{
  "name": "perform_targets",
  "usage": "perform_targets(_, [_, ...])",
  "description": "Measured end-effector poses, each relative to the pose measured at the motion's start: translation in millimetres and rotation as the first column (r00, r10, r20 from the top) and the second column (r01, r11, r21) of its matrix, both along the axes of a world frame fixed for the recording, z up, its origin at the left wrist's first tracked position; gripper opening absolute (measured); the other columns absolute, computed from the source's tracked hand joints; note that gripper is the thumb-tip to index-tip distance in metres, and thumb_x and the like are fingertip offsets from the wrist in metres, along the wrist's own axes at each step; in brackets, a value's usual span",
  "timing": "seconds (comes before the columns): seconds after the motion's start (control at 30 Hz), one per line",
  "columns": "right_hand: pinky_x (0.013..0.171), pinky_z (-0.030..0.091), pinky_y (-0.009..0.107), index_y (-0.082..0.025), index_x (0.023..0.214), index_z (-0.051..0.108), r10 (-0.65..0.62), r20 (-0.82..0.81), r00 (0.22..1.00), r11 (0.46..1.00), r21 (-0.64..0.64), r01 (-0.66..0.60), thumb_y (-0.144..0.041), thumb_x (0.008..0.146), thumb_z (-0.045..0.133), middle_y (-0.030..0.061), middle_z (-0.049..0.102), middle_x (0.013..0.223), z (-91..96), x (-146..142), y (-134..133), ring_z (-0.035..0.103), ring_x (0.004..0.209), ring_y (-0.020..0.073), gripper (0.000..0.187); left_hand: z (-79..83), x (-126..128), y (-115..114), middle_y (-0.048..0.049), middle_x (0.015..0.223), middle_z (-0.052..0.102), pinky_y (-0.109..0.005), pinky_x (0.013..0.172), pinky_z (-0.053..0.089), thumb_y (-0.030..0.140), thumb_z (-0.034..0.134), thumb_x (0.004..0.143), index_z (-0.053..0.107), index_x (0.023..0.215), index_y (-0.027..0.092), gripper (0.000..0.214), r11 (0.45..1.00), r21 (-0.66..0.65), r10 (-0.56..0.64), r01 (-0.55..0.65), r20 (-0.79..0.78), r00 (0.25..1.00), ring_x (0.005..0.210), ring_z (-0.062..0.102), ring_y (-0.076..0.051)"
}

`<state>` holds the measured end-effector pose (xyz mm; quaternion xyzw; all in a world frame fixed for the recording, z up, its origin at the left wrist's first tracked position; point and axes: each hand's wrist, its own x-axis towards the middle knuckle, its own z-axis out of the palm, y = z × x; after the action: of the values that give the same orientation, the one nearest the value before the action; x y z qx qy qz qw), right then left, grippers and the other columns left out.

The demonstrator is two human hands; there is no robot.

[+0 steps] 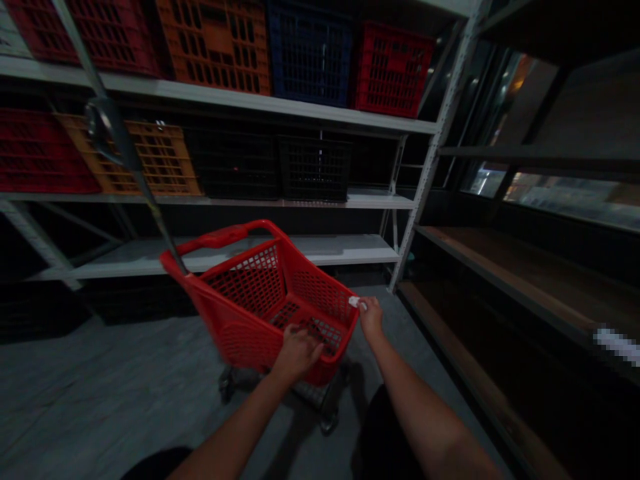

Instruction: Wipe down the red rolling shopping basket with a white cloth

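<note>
Speaker A: State the position of the main unit.
Speaker B: The red plastic shopping cart with perforated basket walls [240, 343] stands on the grey concrete floor [125, 393], directly ahead of the person. Its handle end points to the far left; its opposite end lies nearest the hands. Dark casters [327, 423] show beneath the basket.

Speaker A: State the condition of the right hand.
Speaker B: The right hand [371, 318] is at the near right corner of the basket. Thumb and fingers are together, clamped on a small crumpled white piece, paper or cloth [355, 302]. The piece lies against the rim.

Speaker A: And the left hand?
Speaker B: The left hand [299, 350] lies over the near side rim, fingers bent, thumb apart from them. The hand covers the rim here, so I cannot tell whether it clamps it.

Speaker A: List the surrounding equipment.
Speaker B: A slender metal pole with a grey clamp [117, 137] slants down to the left end of the cart handle. Behind the cart stands a white metal rack [370, 248]. Its upper level carries an orange slotted crate [220, 50], a blue slotted crate [310, 57] and a red slotted crate [393, 72]. Brown wooden shelving [505, 283] stands at right.
</note>
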<state>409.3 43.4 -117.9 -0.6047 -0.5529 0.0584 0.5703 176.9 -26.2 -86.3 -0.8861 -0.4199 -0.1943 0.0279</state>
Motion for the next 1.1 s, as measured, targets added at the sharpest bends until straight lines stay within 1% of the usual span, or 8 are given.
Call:
perform_targets(0.1, [0.074, 0.04, 0.028, -0.015, 0.072, 0.062, 0.005, -0.003, 1.0, 1.0, -0.003, -0.005, -0.016, 0.071, 0.048, 0.0043, 0.054, 0.077, -2.4, -5, -7, 0.051, 0.073, 0.0164, 0.015, 1.4, -11, 0, 0.0005, 0.067, 0.065, -0.042, 0.091, 0.018, 0.034, 0.028, 0.087, 0.06, 0.065, 0.02, 0.041, 0.999, -0.026, -0.026, 0.026, -0.024, 0.999, 0.078, 0.052, -0.014])
perform_targets(0.37, [0.07, 0.041, 0.024, -0.019, 0.075, 0.061, 0.264, -0.013, 0.964, 0.963, -0.054, -0.264, -0.018, 0.075, 0.049, 0.002, 0.057, 0.077, -16.9, -65, -103, 0.054, 0.075, 0.0146, 0.012, 5.7, -36, -6, 0.0004, 0.063, 0.062, -0.039, 0.087, 0.021, 0.033, 0.03, 0.087, 0.059, 0.064, 0.019, 0.04, 0.995, -0.059, -0.085, 0.082, -0.036, 0.996, 0.072, 0.05, -0.012])
perform_targets(0.47, [0.068, 0.042, 0.024, -0.019, 0.072, 0.061, 0.242, 0.073, 0.967, 0.97, -0.026, -0.241, -0.015, 0.074, 0.047, 0.0028, 0.055, 0.077, -13.4, -54, -90, 0.053, 0.074, 0.0147, 0.014, 7.4, -42, -12, 0.0008, 0.063, 0.061, -0.04, 0.086, 0.021, 0.032, 0.032, 0.086, 0.058, 0.062, 0.019, 0.037, 0.992, -0.055, -0.114, 0.111, -0.066, 0.991, 0.071, 0.049, -0.011])
perform_targets(0.63, [0.068, 0.042, 0.027, -0.018, 0.068, 0.06, 0.103, 0.189, 0.977, 0.995, -0.011, -0.103, -0.014, 0.072, 0.046, 0.0043, 0.053, 0.075, 7.0, -4, -38, 0.05, 0.071, 0.0159, 0.015, 9.6, -57, -20, 0.0012, 0.062, 0.06, -0.039, 0.086, 0.023, 0.03, 0.035, 0.084, 0.057, 0.062, 0.019, 0.033, 0.987, -0.094, -0.142, 0.134, -0.087, 0.986, 0.071, 0.05, -0.012])
perform_targets(0.73, [0.071, 0.042, 0.029, -0.017, 0.072, 0.06, 0.069, 0.133, 0.989, 0.998, 0.005, -0.07, -0.018, 0.072, 0.046, 0.0056, 0.056, 0.076, 18.7, 15, -28, 0.052, 0.074, 0.0178, 0.014, 14.6, -70, -20, 0.0009, 0.06, 0.06, -0.038, 0.088, 0.024, 0.028, 0.037, 0.082, 0.056, 0.059, 0.019, 0.03, 0.985, -0.118, -0.137, 0.123, -0.12, 0.983, 0.071, 0.051, -0.012])
perform_targets(0.8, [0.071, 0.042, 0.029, -0.016, 0.074, 0.06, 0.135, 0.068, 0.989, 0.991, 0.003, -0.136, -0.02, 0.072, 0.048, 0.0051, 0.058, 0.076, 20.2, 16, -31, 0.054, 0.075, 0.018, 0.013, 21.6, -75, -19, -0.0003, 0.06, 0.06, -0.038, 0.089, 0.026, 0.028, 0.039, 0.079, 0.056, 0.057, 0.018, 0.029, 0.987, -0.15, -0.08, 0.056, -0.162, 0.984, 0.071, 0.053, -0.013])
perform_targets(0.97, [0.07, 0.043, 0.027, -0.019, 0.075, 0.065, 0.383, -0.027, 0.924, 0.923, -0.039, -0.383, -0.021, 0.071, 0.053, 0.003, 0.062, 0.076, 3.6, -12, -54, 0.056, 0.074, 0.0164, 0.012, 34.3, -42, -29, -0.0067, 0.077, 0.066, -0.031, 0.075, 0.039, 0.041, 0.031, 0.083, 0.062, 0.073, 0.018, 0.04, 0.938, -0.268, 0.181, -0.219, -0.159, 0.971, 0.077, 0.059, -0.018])
perform_targets(1.1, [0.07, 0.044, 0.027, -0.019, 0.068, 0.066, 0.42, -0.094, 0.903, 0.905, -0.03, -0.424, -0.023, 0.067, 0.063, 0.0031, 0.06, 0.075, -11.1, -34, -73, 0.056, 0.074, 0.016, 0.005, 17.2, 2, -46, -0.011, 0.085, 0.066, -0.03, 0.067, 0.044, 0.05, 0.021, 0.084, 0.06, 0.094, 0.016, 0.053, 0.887, -0.333, 0.288, -0.319, -0.142, 0.947, 0.079, 0.062, -0.02])
